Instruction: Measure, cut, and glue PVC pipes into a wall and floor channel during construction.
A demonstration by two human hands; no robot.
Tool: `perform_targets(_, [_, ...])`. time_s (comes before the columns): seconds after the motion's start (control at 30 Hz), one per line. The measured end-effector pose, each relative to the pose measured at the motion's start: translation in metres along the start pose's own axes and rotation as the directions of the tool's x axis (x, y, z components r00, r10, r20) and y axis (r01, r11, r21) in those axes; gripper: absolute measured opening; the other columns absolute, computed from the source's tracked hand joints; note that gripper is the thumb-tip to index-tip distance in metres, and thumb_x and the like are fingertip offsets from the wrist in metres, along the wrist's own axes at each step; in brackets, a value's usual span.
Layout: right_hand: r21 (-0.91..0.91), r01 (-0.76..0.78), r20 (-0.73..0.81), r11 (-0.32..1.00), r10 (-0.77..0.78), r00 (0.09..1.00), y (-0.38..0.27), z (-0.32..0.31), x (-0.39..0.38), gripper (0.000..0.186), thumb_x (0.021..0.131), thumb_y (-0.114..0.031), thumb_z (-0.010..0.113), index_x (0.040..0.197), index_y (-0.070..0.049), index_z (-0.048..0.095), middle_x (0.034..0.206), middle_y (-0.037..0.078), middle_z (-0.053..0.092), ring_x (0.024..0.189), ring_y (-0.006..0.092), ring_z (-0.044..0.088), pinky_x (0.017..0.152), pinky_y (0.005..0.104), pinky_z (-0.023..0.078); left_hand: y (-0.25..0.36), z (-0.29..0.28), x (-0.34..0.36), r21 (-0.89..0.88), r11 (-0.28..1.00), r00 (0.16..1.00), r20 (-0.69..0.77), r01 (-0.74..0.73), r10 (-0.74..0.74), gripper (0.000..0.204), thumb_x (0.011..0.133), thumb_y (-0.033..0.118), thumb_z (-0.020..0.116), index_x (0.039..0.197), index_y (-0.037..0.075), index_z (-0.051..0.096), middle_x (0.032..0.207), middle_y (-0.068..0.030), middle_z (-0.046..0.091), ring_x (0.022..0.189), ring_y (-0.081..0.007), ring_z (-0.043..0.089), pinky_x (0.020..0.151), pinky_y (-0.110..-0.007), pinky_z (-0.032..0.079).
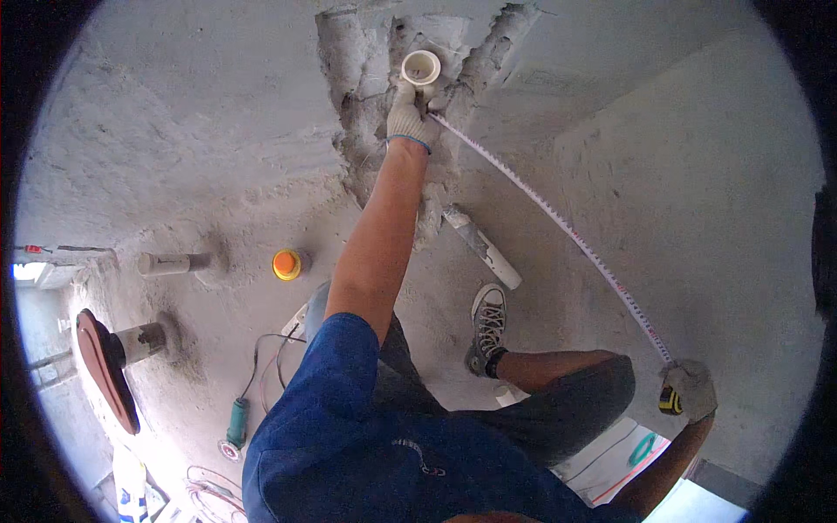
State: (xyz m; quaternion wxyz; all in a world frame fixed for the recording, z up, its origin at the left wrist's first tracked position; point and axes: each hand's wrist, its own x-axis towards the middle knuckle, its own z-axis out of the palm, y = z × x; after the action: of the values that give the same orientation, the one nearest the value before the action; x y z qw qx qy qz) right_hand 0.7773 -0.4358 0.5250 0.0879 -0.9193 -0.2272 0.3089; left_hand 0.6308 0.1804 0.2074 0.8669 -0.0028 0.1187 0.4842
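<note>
My left hand (410,120), in a pale knitted glove, reaches up to the chiselled wall. Its fingers are closed at the free end of a tape measure's blade (567,228), right under the round mouth of a white plastic pipe (421,52); the fingertips are partly hidden. The pulled-out blade runs in a slight arc down to the right. At its other end my gloved right hand (695,390) wraps round the yellow and black tape measure case (670,401), close to the right-hand wall.
A loose pipe piece (484,248) lies near my shoe (488,327). Left of my arm are an orange-capped yellow container (287,264), two standing pipes (164,264), one with a brown cover (100,366), and a corded green angle grinder (236,424). Rough grooves (344,61) cut the wall.
</note>
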Motion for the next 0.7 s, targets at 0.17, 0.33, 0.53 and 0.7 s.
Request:
perform_targets(0.17, [-0.303,0.136,-0.085,0.943,-0.169,0.982,0.007,-0.017,-0.003,0.031,0.088,-0.032,0.067,0.091,-0.002,0.074,0.079,0.011,0.070,0.072,0.0275,0.068,0.073,0.0366,0.055,-0.002,0.004,-0.008,0.179,0.982,0.994,-0.104,0.058,-0.040,0.029,0.107,0.037,0.058,0.126,0.015,0.063,0.110,-0.0026,0.068,0.099,-0.0190,0.064,0.093,-0.048,0.051])
perform_targets(0.33, [-0.279,-0.008,-0.144,0.960,-0.034,0.989,-0.003,-0.036,-0.002,0.027,0.090,-0.029,0.070,0.096,-0.003,0.075,0.088,0.015,0.070,0.084,0.0303,0.067,0.079,0.0411,0.052,0.009,0.008,-0.016,0.286,0.936,0.975,-0.142,0.208,-0.173,0.033,0.107,0.041,0.056,0.132,0.019,0.060,0.127,-0.0032,0.066,0.118,-0.0222,0.062,0.104,-0.064,0.045])
perform_targets(0.53, [-0.393,-0.016,-0.288,0.920,-0.106,0.952,-0.011,-0.026,-0.011,0.026,0.091,-0.028,0.070,0.098,-0.003,0.074,0.094,0.015,0.070,0.087,0.0314,0.066,0.080,0.0434,0.050,0.036,-0.002,-0.010,0.565,0.802,0.969,0.017,0.193,-0.246,0.036,0.109,0.040,0.052,0.136,0.017,0.059,0.134,-0.0059,0.064,0.122,-0.0280,0.061,0.107,-0.062,0.045])
perform_targets(0.7, [-0.535,0.109,-0.257,0.838,-0.284,0.924,-0.008,-0.002,-0.007,0.024,0.092,-0.027,0.068,0.098,-0.004,0.075,0.090,0.014,0.071,0.085,0.0333,0.067,0.081,0.0442,0.050,0.044,-0.010,-0.005,0.561,0.816,0.983,0.017,0.141,-0.181,0.037,0.108,0.038,0.056,0.135,0.013,0.059,0.134,-0.0095,0.064,0.121,-0.0301,0.062,0.103,-0.058,0.049])
